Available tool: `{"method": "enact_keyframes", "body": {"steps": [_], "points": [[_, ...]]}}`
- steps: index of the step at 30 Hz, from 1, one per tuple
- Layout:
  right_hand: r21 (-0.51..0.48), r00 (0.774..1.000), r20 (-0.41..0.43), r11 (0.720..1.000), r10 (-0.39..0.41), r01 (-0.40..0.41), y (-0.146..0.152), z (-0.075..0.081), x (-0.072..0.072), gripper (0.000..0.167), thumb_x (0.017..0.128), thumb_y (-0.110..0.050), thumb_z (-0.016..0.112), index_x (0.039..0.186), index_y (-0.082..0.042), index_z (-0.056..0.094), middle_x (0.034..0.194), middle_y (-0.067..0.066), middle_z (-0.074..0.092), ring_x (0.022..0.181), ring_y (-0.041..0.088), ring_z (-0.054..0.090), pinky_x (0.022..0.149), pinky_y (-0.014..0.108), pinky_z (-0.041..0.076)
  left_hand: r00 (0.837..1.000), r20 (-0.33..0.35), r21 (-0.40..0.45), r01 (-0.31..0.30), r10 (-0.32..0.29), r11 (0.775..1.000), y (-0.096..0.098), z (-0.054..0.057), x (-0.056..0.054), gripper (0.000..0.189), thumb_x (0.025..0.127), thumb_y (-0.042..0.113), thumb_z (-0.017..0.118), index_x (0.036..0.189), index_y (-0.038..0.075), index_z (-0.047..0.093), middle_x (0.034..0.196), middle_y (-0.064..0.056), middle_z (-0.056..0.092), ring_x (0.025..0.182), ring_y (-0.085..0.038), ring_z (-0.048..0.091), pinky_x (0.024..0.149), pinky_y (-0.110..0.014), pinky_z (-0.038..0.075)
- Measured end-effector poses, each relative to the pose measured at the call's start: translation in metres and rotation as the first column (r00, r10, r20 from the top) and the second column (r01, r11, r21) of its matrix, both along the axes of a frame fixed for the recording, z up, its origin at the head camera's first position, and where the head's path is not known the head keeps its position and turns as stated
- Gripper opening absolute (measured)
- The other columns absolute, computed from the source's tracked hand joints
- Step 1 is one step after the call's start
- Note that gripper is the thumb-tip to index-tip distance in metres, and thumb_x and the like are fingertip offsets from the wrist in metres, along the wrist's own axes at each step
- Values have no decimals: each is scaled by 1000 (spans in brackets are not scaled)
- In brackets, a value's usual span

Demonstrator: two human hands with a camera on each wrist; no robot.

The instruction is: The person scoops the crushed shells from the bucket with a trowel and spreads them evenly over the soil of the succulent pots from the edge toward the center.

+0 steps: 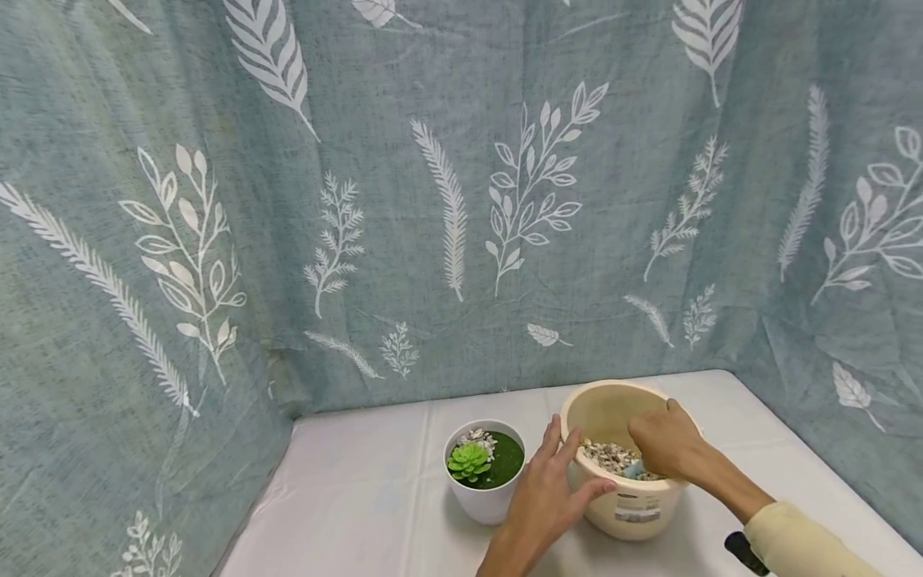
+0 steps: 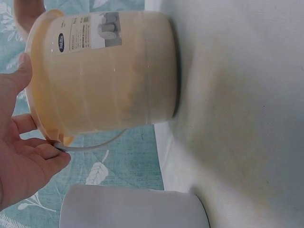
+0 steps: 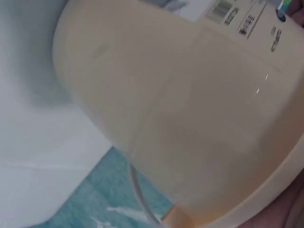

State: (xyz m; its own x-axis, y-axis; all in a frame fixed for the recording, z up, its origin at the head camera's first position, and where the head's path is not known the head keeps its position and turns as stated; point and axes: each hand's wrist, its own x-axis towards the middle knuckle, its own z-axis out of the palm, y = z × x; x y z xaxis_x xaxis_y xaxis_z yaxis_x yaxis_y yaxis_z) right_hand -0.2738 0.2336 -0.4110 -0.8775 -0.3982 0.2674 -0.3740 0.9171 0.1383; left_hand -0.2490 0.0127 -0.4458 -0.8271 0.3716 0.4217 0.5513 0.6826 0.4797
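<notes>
A cream plastic bucket with a printed label stands on the table, pebbles lying inside it. My left hand holds the bucket's left side at the rim. In the left wrist view, that hand's thumb touches the rim and its fingers bend by the handle joint. Reaching over the rim, my right hand is curled inside the bucket around a light-blue tool among the pebbles. Most of the tool is hidden. The bucket wall fills most of the right wrist view.
Left of the bucket, close to my left hand, stands a white pot with a green succulent, green ground cover and pale stones. A black object is beneath my right sleeve. Leaf-patterned cloth hangs behind the white-covered table.
</notes>
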Motion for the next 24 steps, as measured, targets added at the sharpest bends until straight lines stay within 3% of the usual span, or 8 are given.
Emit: {"method": "enact_keyframes", "body": {"steps": [4,10,16,24], "points": [[-62,999,-17,997,-40,39,-2,-4,2,36,68,2,76,57,-20,50,55,-8,51,55,12,46,72,50,46,1000,-14,0,-6,6,1000,1,-1,-1,83,87,65,72,150,12,58,162,-22,46,135,-39,63,106,-45,58],[-134,993,42,984,-112,117,-8,-1,8,36,71,2,73,58,-20,48,55,-7,48,55,14,42,71,48,42,1000,-15,-6,-11,11,1000,1,-2,-1,83,87,66,72,150,13,58,162,-22,46,130,-40,66,103,-46,60],[-228,985,85,959,-150,166,-7,13,12,37,74,0,71,52,-21,50,48,-10,47,52,14,40,68,42,33,1000,-7,6,-5,5,1000,0,-2,-2,83,88,66,71,151,14,58,163,-21,45,131,-40,65,103,-47,59],[-235,979,78,951,-189,203,6,34,19,39,79,0,68,51,-23,55,54,-10,53,57,12,43,67,40,31,1000,5,20,8,-8,1000,2,-3,-4,83,88,66,71,151,13,57,163,-22,44,132,-41,65,102,-48,59]]}}
